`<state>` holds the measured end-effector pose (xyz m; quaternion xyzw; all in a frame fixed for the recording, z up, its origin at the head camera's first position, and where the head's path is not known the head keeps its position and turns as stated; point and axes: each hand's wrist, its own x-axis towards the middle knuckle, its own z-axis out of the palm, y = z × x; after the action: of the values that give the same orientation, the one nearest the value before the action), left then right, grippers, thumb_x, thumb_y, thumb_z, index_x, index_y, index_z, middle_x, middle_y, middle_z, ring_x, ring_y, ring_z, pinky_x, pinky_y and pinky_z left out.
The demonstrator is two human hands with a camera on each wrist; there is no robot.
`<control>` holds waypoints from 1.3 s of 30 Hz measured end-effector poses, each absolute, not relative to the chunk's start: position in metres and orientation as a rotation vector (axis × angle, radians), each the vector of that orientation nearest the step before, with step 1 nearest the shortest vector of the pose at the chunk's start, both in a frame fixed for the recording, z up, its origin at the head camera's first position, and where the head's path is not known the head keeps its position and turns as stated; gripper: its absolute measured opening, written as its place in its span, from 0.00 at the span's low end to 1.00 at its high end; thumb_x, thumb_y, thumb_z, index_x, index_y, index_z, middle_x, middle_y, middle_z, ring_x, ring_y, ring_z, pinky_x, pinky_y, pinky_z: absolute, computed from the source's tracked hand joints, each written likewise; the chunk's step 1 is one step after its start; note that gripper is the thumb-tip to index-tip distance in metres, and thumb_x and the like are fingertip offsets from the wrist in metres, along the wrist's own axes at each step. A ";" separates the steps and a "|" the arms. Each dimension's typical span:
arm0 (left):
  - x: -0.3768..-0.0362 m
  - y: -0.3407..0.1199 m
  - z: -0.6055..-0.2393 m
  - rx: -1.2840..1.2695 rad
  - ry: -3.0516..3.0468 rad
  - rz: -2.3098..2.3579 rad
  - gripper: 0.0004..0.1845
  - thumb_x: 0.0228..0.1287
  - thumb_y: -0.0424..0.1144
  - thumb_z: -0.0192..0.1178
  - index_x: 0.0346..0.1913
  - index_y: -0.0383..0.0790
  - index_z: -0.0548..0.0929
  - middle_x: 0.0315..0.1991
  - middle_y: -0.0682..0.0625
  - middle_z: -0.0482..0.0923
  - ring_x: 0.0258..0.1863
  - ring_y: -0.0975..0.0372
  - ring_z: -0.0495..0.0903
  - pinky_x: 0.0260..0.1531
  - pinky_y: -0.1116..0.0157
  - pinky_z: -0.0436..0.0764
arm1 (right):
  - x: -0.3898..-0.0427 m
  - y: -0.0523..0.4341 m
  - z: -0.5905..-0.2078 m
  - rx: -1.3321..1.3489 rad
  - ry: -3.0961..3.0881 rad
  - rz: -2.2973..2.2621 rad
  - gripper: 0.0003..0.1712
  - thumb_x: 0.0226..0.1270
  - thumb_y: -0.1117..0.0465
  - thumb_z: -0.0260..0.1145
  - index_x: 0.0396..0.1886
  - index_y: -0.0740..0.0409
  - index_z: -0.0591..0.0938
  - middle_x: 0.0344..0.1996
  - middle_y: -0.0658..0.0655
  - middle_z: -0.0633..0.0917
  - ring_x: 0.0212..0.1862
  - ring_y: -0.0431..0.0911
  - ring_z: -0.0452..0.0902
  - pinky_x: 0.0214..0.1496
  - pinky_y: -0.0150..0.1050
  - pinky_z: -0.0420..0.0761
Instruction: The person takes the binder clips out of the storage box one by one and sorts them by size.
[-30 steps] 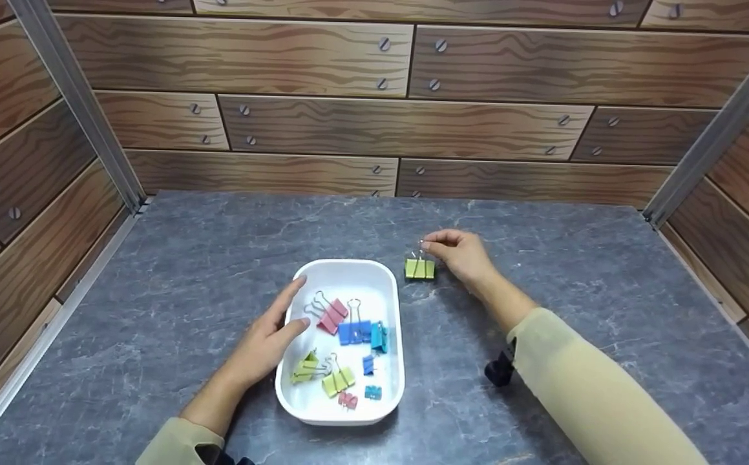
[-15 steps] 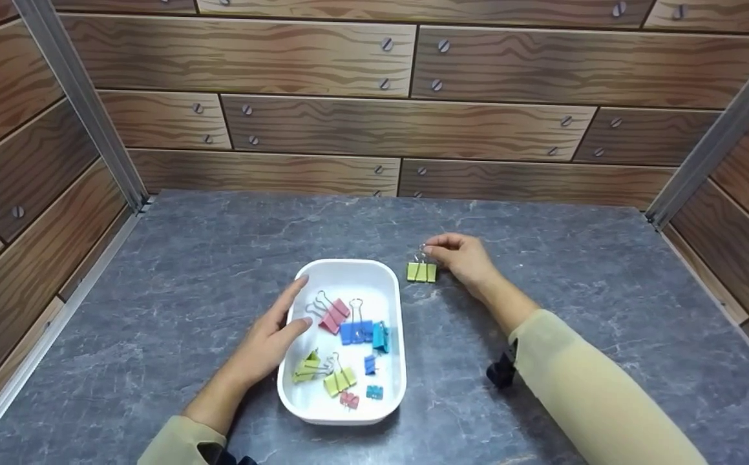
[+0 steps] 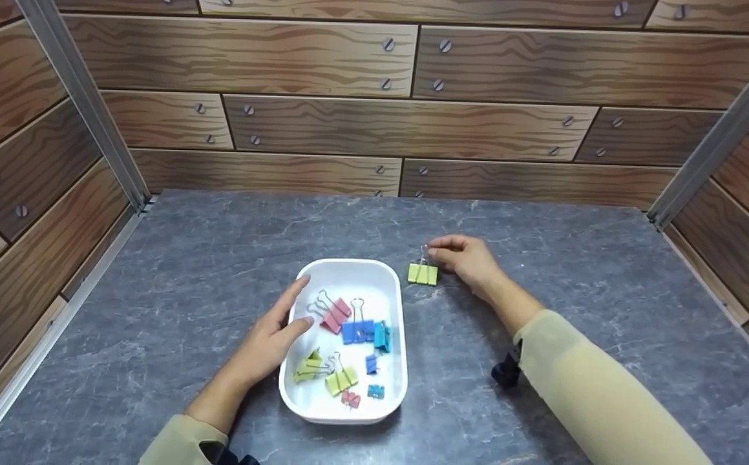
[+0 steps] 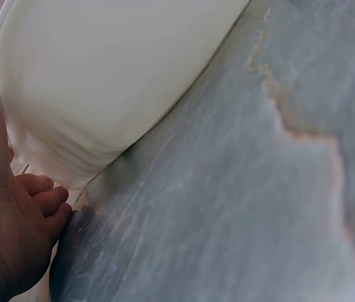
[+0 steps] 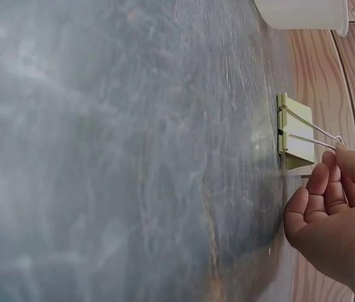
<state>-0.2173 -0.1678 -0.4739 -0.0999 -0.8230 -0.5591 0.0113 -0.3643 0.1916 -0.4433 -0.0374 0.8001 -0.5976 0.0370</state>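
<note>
In the head view, my right hand (image 3: 471, 261) pinches the wire handle of a yellow-green binder clip (image 3: 422, 274) with thumb and index finger. The clip's body hangs below the fingertips, close over the table, just right of the tray's far end. The right wrist view shows the clip (image 5: 299, 135) side on, with the other fingers curled below the handle. My left hand (image 3: 264, 345) holds the left side of a white plastic tray (image 3: 342, 416), its thumb over the rim. Several fingers of this left hand (image 4: 14, 220) curl against the tray's outer wall in the left wrist view.
Inside the tray lie a large pink clip (image 3: 336, 315), a large blue clip (image 3: 357, 331), a teal clip (image 3: 382, 337), two yellow-green clips including one (image 3: 340, 381), and several small clips. Wood-patterned walls (image 3: 322, 123) enclose the grey marbled table (image 3: 174, 310).
My right hand and the yellow-green binder clip have come slightly lower and nearer to me. The left hand and the tray have stayed together, with almost no movement.
</note>
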 end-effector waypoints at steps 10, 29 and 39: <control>-0.219 -0.167 -0.475 -0.316 -2.547 -1.797 0.37 0.77 0.39 0.60 0.85 0.58 0.62 0.83 0.45 0.59 0.81 0.51 0.58 0.78 0.47 0.57 | -0.364 0.203 -0.429 -0.131 2.482 -1.847 0.21 0.74 0.67 0.70 0.61 0.74 0.82 0.41 0.49 0.89 0.41 0.39 0.83 0.48 0.36 0.84; -0.220 -0.169 -0.476 -0.341 -2.535 -1.806 0.38 0.78 0.38 0.60 0.85 0.58 0.61 0.83 0.45 0.58 0.81 0.51 0.57 0.79 0.47 0.56 | -0.337 0.167 -0.385 -0.534 2.507 -1.891 0.16 0.74 0.65 0.71 0.57 0.67 0.87 0.45 0.54 0.89 0.46 0.43 0.84 0.52 0.36 0.84; -0.220 -0.169 -0.477 -0.377 -2.511 -1.812 0.40 0.77 0.35 0.59 0.86 0.55 0.58 0.84 0.45 0.56 0.82 0.51 0.55 0.80 0.49 0.53 | -0.321 0.132 -0.380 -0.744 2.407 -1.705 0.15 0.74 0.64 0.72 0.56 0.63 0.88 0.52 0.64 0.89 0.50 0.47 0.85 0.55 0.44 0.85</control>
<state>-0.2197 -0.1692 -0.4766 -0.1209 -0.8049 -0.5808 0.0113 -0.3211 0.1315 -0.3796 -0.2444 0.7902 -0.5598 0.0497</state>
